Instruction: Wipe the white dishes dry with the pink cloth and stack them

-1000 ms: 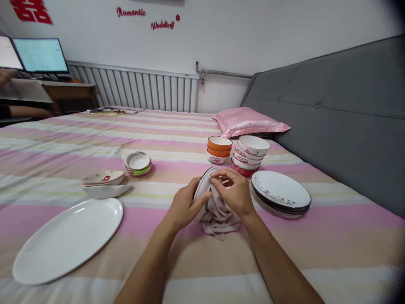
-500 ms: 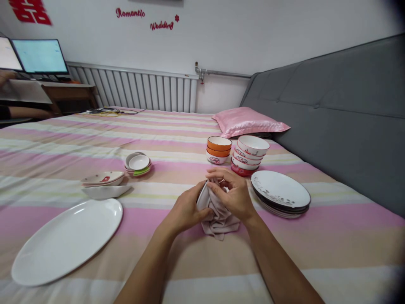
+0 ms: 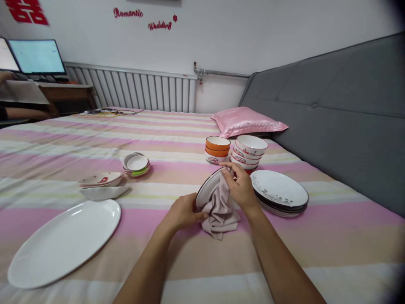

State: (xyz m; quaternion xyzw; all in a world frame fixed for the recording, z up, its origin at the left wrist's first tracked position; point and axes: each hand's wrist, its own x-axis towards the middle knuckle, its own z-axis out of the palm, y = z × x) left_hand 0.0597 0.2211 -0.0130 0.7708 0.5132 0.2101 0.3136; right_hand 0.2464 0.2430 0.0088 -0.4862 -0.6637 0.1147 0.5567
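A bowl (image 3: 207,191) with a white inside and a dark rim is tipped on its side above the bed, facing right. My left hand (image 3: 184,212) is closed on its lower left edge, the thumb over the front. A pale pink cloth (image 3: 220,211) hangs bunched inside and below the bowl. My right hand (image 3: 239,185) pinches the cloth at the bowl's upper right rim; part of the rim is hidden behind those fingers. Just behind my hands stand a stack of orange and white bowls (image 3: 217,147) and a stack of white, red-patterned bowls (image 3: 248,152).
Right of my hands lies a stack of plates (image 3: 280,188). To the left are small dishes (image 3: 137,163), boat-shaped dishes (image 3: 104,192) and a white oval platter (image 3: 65,245). A pink pillow (image 3: 248,120) rests by the grey headboard (image 3: 332,93). Another person's arm (image 3: 27,113) shows far left.
My right hand has moved right and slightly up along the rim with the cloth, uncovering more of the bowl's white inside. My left hand keeps its hold, shifted slightly left.
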